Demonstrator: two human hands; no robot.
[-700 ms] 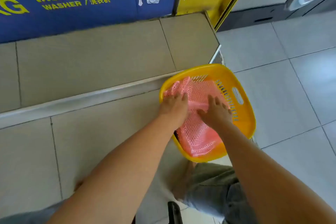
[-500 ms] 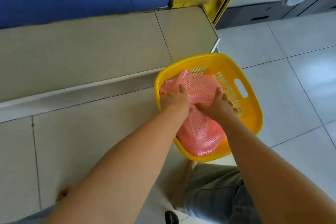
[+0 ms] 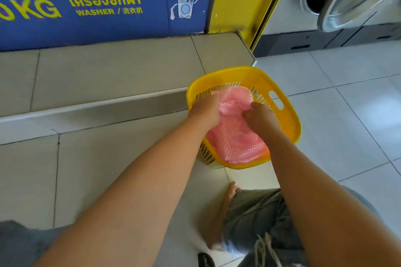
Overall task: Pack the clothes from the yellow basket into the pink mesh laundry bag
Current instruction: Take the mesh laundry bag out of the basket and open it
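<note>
A yellow basket (image 3: 288,115) with slotted walls stands on the tiled floor. The pink mesh laundry bag (image 3: 235,138) lies inside it and fills most of it. My left hand (image 3: 205,110) grips the bag's top edge on the left. On the right, my right hand (image 3: 257,116) has its fingers curled into the bunched mesh. Between the two hands the bag's upper part is gathered into a fold. No clothes show beneath the bag.
A raised tiled step (image 3: 121,71) runs along the left under a blue washer sign (image 3: 104,4). A washing machine with an open steel door (image 3: 355,0) stands at the back right. My knee in grey shorts (image 3: 258,219) is below the basket.
Both hands have shifted toward the far end of the basket and closed on the bag, bunching its top. The flat mesh is now gathered between them. The camera has tilted up.
</note>
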